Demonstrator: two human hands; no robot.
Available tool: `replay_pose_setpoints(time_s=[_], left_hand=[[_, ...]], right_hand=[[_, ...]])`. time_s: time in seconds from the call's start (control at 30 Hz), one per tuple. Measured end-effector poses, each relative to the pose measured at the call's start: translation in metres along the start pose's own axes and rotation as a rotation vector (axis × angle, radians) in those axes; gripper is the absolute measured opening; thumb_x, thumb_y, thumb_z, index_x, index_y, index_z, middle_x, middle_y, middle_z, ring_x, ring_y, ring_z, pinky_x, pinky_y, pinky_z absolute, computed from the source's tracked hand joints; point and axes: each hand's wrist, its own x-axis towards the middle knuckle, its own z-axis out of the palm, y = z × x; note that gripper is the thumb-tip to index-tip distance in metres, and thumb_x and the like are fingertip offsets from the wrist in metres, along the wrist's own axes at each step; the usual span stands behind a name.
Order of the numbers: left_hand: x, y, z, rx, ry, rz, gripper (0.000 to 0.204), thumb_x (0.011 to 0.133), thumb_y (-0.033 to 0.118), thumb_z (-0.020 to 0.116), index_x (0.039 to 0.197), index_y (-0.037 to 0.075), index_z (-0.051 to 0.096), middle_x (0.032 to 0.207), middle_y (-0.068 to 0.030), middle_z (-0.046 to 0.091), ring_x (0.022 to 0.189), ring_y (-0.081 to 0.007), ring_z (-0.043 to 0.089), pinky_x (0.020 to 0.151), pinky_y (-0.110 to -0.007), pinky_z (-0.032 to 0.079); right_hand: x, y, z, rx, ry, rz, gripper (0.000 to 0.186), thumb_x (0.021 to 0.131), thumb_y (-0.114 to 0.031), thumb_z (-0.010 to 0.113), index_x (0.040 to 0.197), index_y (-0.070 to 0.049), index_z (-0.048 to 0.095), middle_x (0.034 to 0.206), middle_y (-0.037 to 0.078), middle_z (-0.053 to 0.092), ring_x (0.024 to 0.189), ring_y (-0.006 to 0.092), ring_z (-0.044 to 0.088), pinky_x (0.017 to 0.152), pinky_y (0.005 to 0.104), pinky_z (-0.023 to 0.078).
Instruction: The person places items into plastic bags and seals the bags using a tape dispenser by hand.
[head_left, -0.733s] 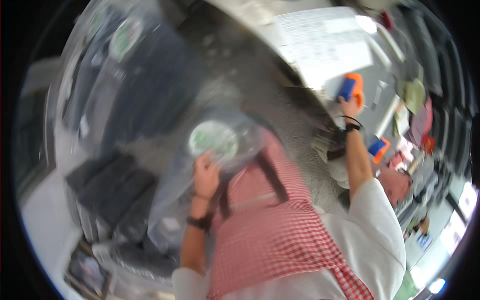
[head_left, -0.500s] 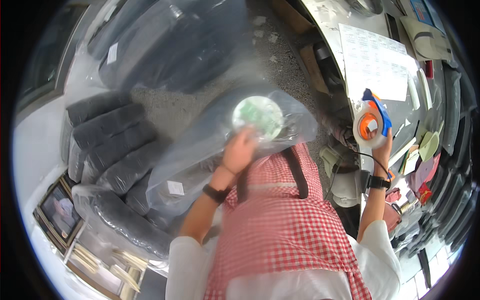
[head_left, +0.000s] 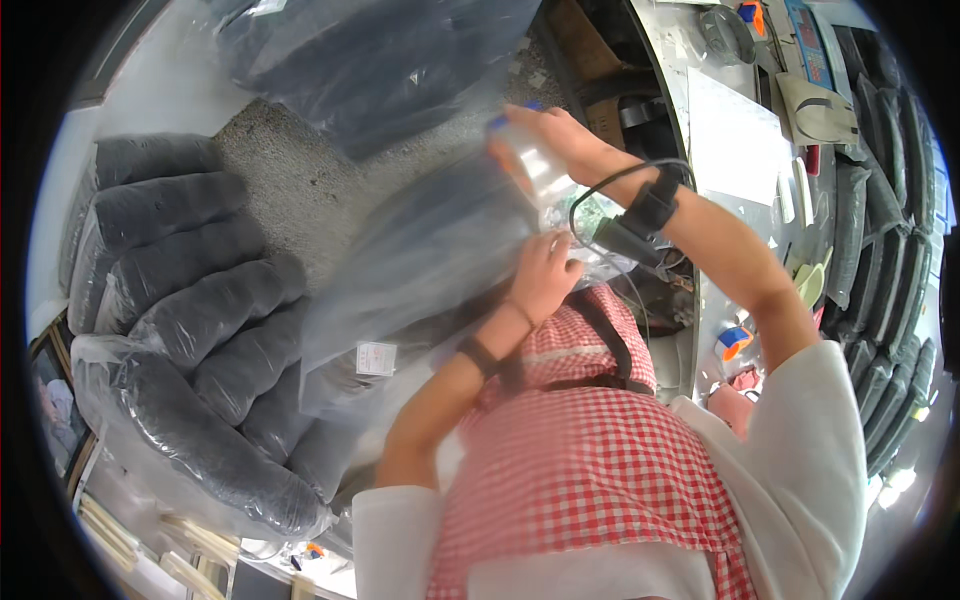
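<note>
A large clear plastic bag [head_left: 400, 270] with dark contents lies slantwise before me, a small white label [head_left: 376, 358] near its lower end. My left hand [head_left: 547, 272] is at the bag's right end, fingers bent and closed on the plastic. Just above it, my right hand [head_left: 556, 135] grips a tape dispenser [head_left: 535, 170] with blue and orange parts and a wide clear roll, blurred by motion. The dispenser is over the bag's end, beside a green-and-white patch [head_left: 592, 212] mostly hidden by the right forearm. Whether tape touches the bag cannot be made out.
Dark rolls in clear plastic [head_left: 170, 250] are stacked at left. Another big wrapped bundle [head_left: 380, 60] stands at the far side. Along the right runs a table with paper sheets [head_left: 735, 135] and another orange-and-blue dispenser [head_left: 734, 342]. Dark packed bags [head_left: 885, 200] line the far right.
My right hand has carried the tape dispenser from over the table leftward to the bag's end. My left hand has shifted slightly right, off the round green-and-white patch.
</note>
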Motion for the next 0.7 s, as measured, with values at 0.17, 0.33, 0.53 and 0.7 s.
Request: replay_pose_setpoints(time_s=[0.17,0.33,0.53,0.7], left_hand=[[-0.013,-0.010,-0.015,0.129,-0.080,0.200,0.009,0.077,0.014,0.059,0.079,0.006,0.061,0.098,-0.0111,0.058,0.092,-0.0259,0.056,0.078,-0.040,0.045],[-0.008,-0.013,-0.031,0.082,-0.192,0.253,0.011,0.080,0.015,0.057,0.077,0.005,0.061,0.098,-0.0105,0.058,0.094,-0.0275,0.056,0.081,-0.041,0.045],[0.032,-0.021,-0.085,0.097,-0.228,0.040,0.017,0.088,0.015,0.053,0.098,0.006,0.064,0.117,-0.0137,0.059,0.112,-0.0304,0.054,0.092,-0.044,0.043],[0.027,-0.059,-0.069,-0.016,-0.411,-0.141,0.037,0.096,0.030,0.050,0.121,0.005,0.059,0.119,-0.0162,0.063,0.115,-0.0338,0.058,0.099,-0.048,0.044]], right_hand=[[-0.064,0.007,0.021,-0.299,0.090,0.257,0.040,0.094,-0.038,0.055,0.099,0.000,0.067,0.082,0.007,0.067,0.068,0.0154,0.064,0.062,0.0279,0.051],[-0.086,0.020,0.006,-0.100,0.222,0.164,0.041,0.095,-0.039,0.054,0.102,0.000,0.063,0.088,0.007,0.066,0.072,0.0148,0.063,0.066,0.0279,0.052],[-0.069,0.015,-0.006,0.125,0.233,0.009,0.043,0.092,-0.040,0.056,0.096,0.002,0.065,0.084,0.007,0.065,0.070,0.0152,0.062,0.062,0.0275,0.049],[-0.073,-0.019,0.020,-0.004,0.377,-0.154,0.045,0.089,-0.040,0.061,0.102,0.003,0.063,0.085,0.009,0.065,0.073,0.0146,0.062,0.064,0.0261,0.048]])
